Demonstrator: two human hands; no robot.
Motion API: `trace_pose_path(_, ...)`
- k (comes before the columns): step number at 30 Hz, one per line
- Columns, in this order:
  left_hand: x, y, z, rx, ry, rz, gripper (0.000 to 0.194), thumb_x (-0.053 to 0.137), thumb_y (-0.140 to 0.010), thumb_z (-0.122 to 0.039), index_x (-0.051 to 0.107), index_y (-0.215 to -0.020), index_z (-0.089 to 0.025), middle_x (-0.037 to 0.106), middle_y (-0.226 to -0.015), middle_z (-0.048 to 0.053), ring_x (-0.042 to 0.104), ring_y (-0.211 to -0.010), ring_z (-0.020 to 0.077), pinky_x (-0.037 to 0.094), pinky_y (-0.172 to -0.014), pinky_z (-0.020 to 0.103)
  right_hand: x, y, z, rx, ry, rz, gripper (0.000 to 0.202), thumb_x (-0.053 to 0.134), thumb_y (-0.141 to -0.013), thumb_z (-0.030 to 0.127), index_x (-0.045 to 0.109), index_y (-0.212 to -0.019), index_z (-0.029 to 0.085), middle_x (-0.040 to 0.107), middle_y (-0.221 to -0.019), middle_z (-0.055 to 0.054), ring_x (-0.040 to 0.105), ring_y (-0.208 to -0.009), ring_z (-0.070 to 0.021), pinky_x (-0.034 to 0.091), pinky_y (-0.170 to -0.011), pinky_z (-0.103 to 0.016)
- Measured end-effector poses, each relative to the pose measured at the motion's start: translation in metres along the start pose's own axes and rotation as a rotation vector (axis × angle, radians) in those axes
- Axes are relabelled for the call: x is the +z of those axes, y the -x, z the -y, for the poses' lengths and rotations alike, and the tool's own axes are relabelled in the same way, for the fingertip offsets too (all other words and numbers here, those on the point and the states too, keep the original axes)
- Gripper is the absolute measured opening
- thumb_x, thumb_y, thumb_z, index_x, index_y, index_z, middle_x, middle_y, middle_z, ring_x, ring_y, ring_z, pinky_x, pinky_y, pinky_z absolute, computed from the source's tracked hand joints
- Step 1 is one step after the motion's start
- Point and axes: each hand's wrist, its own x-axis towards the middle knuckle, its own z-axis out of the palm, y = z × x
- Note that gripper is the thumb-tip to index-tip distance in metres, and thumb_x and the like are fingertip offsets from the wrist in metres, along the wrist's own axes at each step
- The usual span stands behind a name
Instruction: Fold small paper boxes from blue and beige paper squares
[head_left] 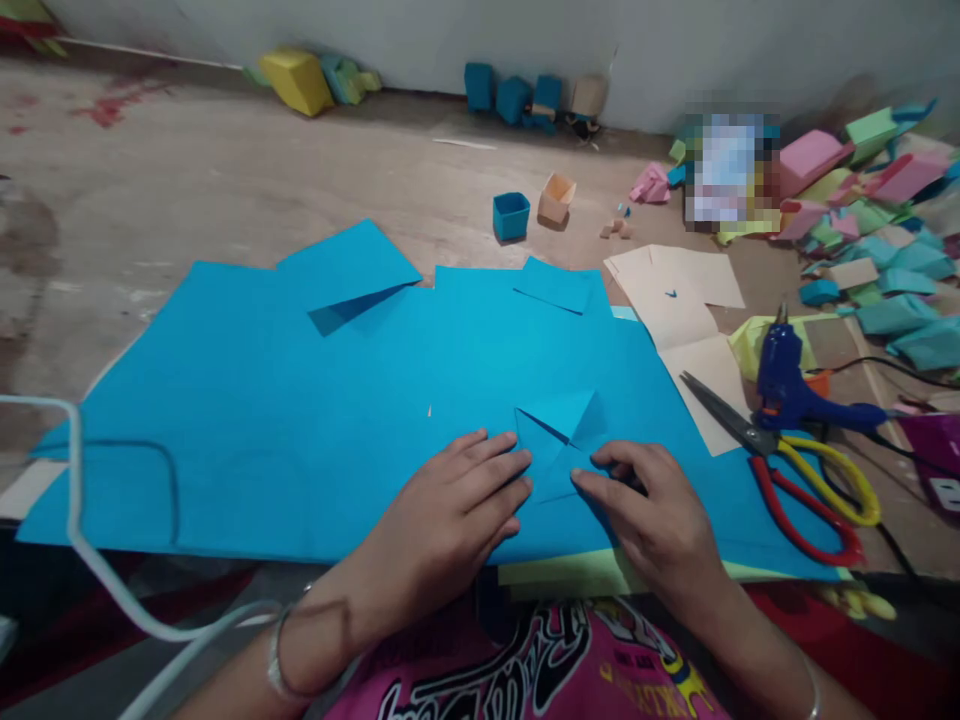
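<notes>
A small piece of blue paper [559, 420] with a raised, folded flap lies on a large blue sheet [300, 400] in front of me. My left hand [457, 505] rests flat at the left side of the small piece, its fingers stretched out over that edge. On the right side, my right hand [652, 500] has its thumb and index finger near each other at the paper's edge; its other fingers are curled. Whether the edge lies between those fingertips is hard to make out.
Scissors [765, 440] and a blue glue gun [784, 380] lie at the right, beside cream paper [675, 300]. Farther back stand a blue paper box [511, 216] and a peach one [557, 198]. Folded paper pieces [900, 290] pile up at the far right. A white cable [82, 530] crosses the left.
</notes>
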Motion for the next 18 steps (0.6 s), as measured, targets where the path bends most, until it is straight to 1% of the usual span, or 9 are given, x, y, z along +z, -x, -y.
trace_pose_path(4,0.0034,0.0004,0.0006,0.010,-0.051,0.055,0.022,0.053,-0.096,-0.029,0.064,-0.111,-0.018,0.066,-0.127,0.006,0.055,-0.125,0.0259,0.042,-0.106,0.048,-0.0010,-0.0020,0.0016,-0.007,0.009,0.004,0.021,0.053,-0.091,0.010,0.069,-0.104,0.016,0.059,-0.100,-0.012,0.051,-0.088,-0.0209,0.045,-0.072,-0.037)
trace_pose_path(10,0.0026,0.0004,-0.0032,0.022,-0.100,0.057,0.021,0.054,-0.095,-0.028,0.063,-0.113,-0.021,0.065,-0.128,0.004,0.053,-0.126,0.0248,0.037,-0.108,0.048,-0.0001,0.0004,0.0006,-0.017,0.015,-0.014,0.023,0.053,-0.090,0.008,0.069,-0.105,0.015,0.059,-0.101,-0.013,0.051,-0.089,-0.0215,0.045,-0.071,-0.036)
trace_pose_path(15,0.0015,0.0011,-0.0020,0.035,-0.121,0.070,0.021,0.055,-0.095,-0.028,0.061,-0.114,-0.021,0.064,-0.128,0.005,0.053,-0.126,0.0250,0.035,-0.108,0.049,0.0007,0.0026,0.0001,0.010,0.021,0.000,0.024,0.055,-0.090,0.009,0.071,-0.105,0.018,0.060,-0.102,-0.012,0.051,-0.088,-0.0212,0.045,-0.072,-0.037)
trace_pose_path(18,0.0003,0.0007,-0.0027,0.038,-0.124,0.079,0.021,0.054,-0.096,-0.027,0.061,-0.115,-0.021,0.064,-0.128,0.004,0.052,-0.126,0.0246,0.034,-0.108,0.049,0.0006,0.0021,0.0001,0.012,0.018,-0.010,0.023,0.055,-0.090,0.010,0.071,-0.105,0.017,0.060,-0.102,-0.012,0.051,-0.089,-0.0211,0.045,-0.072,-0.036)
